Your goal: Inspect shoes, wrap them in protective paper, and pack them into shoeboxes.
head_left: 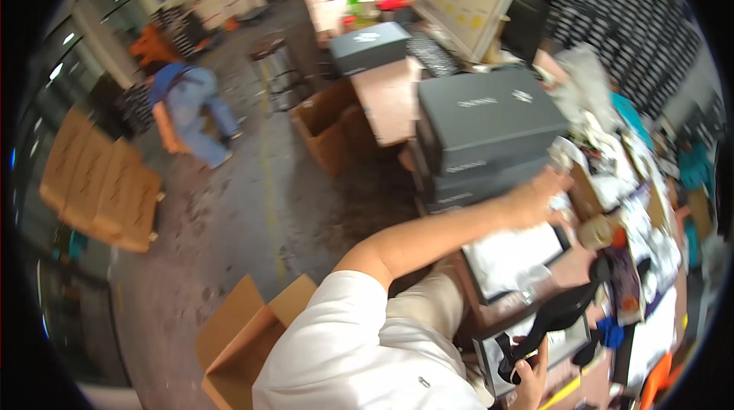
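Note:
My left arm stretches across the table, and my left hand (544,194) is over crumpled white wrapping (564,156) beside the dark grey boxes. Motion blurs its fingers, so I cannot tell whether it grips anything. Lower down, my right hand (531,376) is closed on the lower end of a long, curved black thing (562,311), whose exact kind I cannot make out. Below it lies a shallow grey-edged box (489,368). Between my hands is another open box lined with white paper (514,257).
Large dark grey boxes (489,116) are stacked beyond my left arm. Plastic wrapping and a clear jar (595,233) crowd the table's right. An open carton (248,333) stands behind me, another carton (329,123) on the floor ahead. At far left a person (195,104) bends over near flattened cartons (99,184).

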`<state>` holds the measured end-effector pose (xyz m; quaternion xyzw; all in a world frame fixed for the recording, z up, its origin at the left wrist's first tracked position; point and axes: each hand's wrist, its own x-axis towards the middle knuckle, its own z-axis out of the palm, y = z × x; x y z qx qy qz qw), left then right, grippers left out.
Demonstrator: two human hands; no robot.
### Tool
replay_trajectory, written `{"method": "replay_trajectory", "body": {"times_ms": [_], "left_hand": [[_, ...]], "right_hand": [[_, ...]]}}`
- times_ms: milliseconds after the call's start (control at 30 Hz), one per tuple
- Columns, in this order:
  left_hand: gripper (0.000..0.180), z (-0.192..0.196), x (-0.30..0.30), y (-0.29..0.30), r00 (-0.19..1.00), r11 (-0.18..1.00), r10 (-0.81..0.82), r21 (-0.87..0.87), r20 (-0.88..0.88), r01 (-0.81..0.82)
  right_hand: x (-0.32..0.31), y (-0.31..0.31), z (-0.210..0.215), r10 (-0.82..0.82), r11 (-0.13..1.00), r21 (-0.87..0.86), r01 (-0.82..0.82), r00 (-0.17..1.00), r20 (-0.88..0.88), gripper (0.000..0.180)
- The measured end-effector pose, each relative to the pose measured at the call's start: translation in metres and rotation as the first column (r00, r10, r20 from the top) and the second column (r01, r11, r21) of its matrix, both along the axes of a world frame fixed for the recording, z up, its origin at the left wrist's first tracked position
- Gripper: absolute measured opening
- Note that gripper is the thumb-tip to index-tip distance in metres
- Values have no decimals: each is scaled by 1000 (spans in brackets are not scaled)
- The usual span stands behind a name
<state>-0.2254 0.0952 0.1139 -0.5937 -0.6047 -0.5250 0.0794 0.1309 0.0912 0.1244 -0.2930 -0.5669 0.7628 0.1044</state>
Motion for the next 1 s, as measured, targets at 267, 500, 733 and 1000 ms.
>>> {"method": "replay_trajectory", "body": {"times_ms": [267,500,733,1000], "left_hand": [[29,-56,-54,56,991,626,-100,-769,86,129],[17,64,39,26,860,894,-417,-302,-294,331],[12,50,117,-51,898,920,-375,-26,229,391],[41,4,109,-78,953,938,84,-301,-291,-175]], "right_hand": [[40,-19,-21,-109,990,70,122,981,-163,99],[51,-2,36,-37,945,-297,-134,861,-507,102],[-3,32,34,172,808,-410,-422,836,-522,91],[3,19,-21,-14,886,-442,-140,945,-327,85]]}}
